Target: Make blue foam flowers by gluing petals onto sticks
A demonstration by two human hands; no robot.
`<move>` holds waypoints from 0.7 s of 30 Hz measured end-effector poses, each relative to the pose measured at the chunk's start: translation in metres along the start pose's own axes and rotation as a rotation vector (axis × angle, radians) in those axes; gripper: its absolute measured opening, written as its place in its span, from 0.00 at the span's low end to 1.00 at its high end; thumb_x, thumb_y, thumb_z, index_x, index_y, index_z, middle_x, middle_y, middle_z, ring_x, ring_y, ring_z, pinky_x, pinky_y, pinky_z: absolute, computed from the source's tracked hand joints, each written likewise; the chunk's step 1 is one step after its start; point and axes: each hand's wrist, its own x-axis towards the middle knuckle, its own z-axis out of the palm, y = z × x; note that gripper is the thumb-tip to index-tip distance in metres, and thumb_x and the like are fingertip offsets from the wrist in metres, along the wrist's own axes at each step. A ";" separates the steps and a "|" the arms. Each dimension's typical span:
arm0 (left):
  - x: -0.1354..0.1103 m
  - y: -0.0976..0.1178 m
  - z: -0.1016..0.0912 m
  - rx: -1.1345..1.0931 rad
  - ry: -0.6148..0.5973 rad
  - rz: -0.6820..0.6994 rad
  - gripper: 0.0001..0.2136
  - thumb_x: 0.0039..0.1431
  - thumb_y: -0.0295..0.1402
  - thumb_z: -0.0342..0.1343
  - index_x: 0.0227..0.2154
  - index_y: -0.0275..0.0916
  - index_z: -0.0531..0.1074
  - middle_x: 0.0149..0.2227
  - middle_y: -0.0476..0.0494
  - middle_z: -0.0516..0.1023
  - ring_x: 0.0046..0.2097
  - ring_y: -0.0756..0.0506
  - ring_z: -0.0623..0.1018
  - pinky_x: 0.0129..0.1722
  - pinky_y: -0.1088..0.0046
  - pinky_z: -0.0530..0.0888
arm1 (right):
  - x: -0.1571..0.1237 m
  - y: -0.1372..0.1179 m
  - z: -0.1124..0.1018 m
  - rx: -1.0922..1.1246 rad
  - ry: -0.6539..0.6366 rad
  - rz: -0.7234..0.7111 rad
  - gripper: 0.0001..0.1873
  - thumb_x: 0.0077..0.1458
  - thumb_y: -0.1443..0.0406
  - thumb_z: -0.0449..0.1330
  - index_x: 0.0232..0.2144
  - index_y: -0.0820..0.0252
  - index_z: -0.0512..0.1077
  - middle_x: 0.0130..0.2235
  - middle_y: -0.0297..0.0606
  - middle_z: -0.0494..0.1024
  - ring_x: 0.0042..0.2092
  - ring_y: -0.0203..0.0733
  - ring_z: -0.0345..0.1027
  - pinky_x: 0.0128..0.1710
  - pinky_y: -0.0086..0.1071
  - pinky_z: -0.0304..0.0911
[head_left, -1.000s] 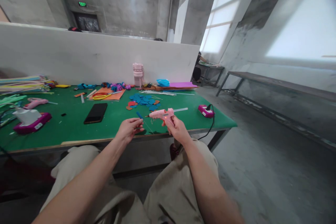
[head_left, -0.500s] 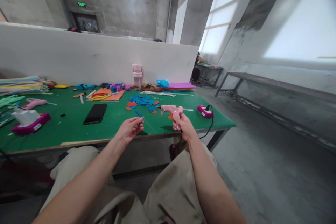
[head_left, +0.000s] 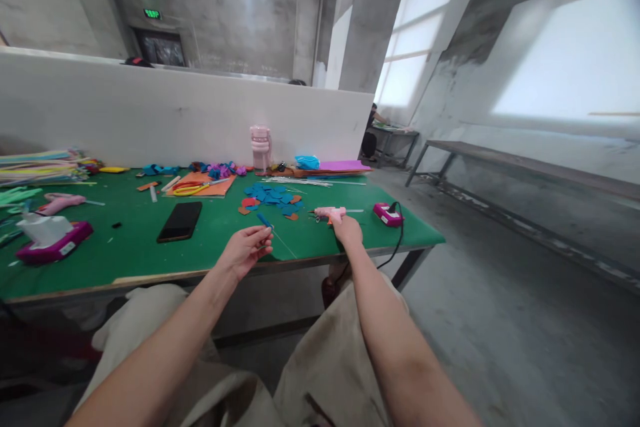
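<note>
My left hand [head_left: 246,250] pinches a small blue piece [head_left: 265,219] between thumb and fingertips. A thin, pale, wire-like strand [head_left: 284,243] slants down to the right from it. Near the table's front edge, my right hand [head_left: 349,232] is closed around the handle of a pink glue gun [head_left: 329,213]. The gun lies low over the green top, its nozzle to the left and a clear glue stick out of its back. Beyond both hands are scattered blue cut pieces [head_left: 273,194], with a few orange and red ones among them.
A purple power socket [head_left: 388,214] with a black cord stands at right. On the left are a phone [head_left: 180,221], a second pink glue gun [head_left: 63,203] and another socket [head_left: 55,243]. Scissors [head_left: 193,188] lie on orange sheets; a pink bottle [head_left: 261,147] stands by the white partition.
My right hand has lowered the glue gun toward the tabletop, turning its palm downward. My left hand keeps the blue piece in nearly the same place.
</note>
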 end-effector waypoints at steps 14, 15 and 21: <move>0.003 -0.012 0.003 0.129 0.023 0.168 0.11 0.36 0.34 0.64 0.23 0.32 0.72 0.21 0.50 0.72 0.23 0.54 0.70 0.24 0.77 0.69 | -0.103 -0.057 0.033 0.884 -0.433 -0.413 0.17 0.48 0.64 0.54 0.43 0.57 0.64 0.36 0.37 0.73 0.34 0.36 0.69 0.37 0.31 0.64; 0.004 -0.013 0.003 0.145 0.027 0.185 0.11 0.36 0.35 0.64 0.23 0.32 0.73 0.20 0.50 0.71 0.22 0.54 0.69 0.23 0.78 0.68 | -0.106 -0.059 0.036 0.919 -0.461 -0.384 0.17 0.48 0.64 0.55 0.43 0.56 0.63 0.35 0.35 0.73 0.31 0.35 0.69 0.34 0.31 0.65; 0.004 -0.017 0.005 0.199 0.020 0.222 0.11 0.36 0.35 0.64 0.22 0.32 0.73 0.19 0.50 0.72 0.21 0.55 0.68 0.22 0.79 0.65 | -0.109 -0.060 0.039 0.974 -0.433 -0.352 0.11 0.48 0.63 0.54 0.37 0.58 0.64 0.26 0.31 0.71 0.25 0.33 0.67 0.23 0.26 0.65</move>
